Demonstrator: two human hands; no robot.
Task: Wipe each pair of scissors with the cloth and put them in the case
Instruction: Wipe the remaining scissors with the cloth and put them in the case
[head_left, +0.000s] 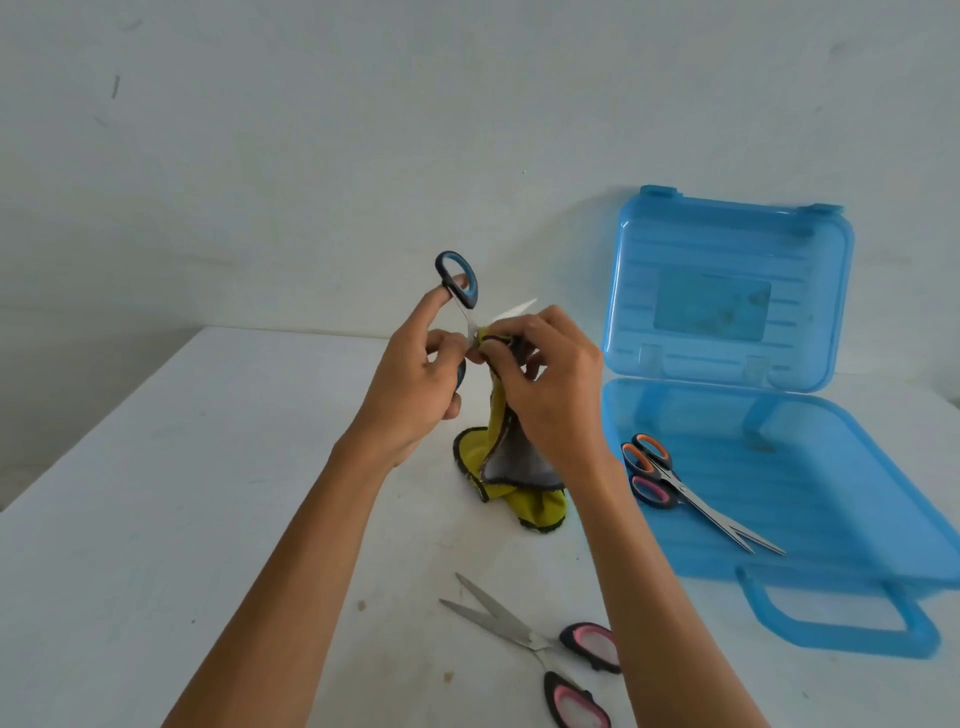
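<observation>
**Fingers pinch cloth on blade, wipe under way**

Fingers (511, 338) of the right hand (550, 384) are curled, pinching the cloth (519, 462) round a blade of the blue-handled scissors (460, 283) near the pivot. The cloth's tail hangs to the table (208, 493). Left hand (410, 384) grips the lower handle, index finger straight against the upper loop.

The scissors are splayed open and roughly upright. The bare blade tip pokes up and right past the right knuckles, so the wipe likely runs that way.

The case (831, 467) lies open to the right, nearer the right hand. Its base holds the orange-and-pink scissors (675, 478), long axis slanting down-right. The pink-handled scissors (540, 642) lie open on the table, probably not yet wiped.
</observation>
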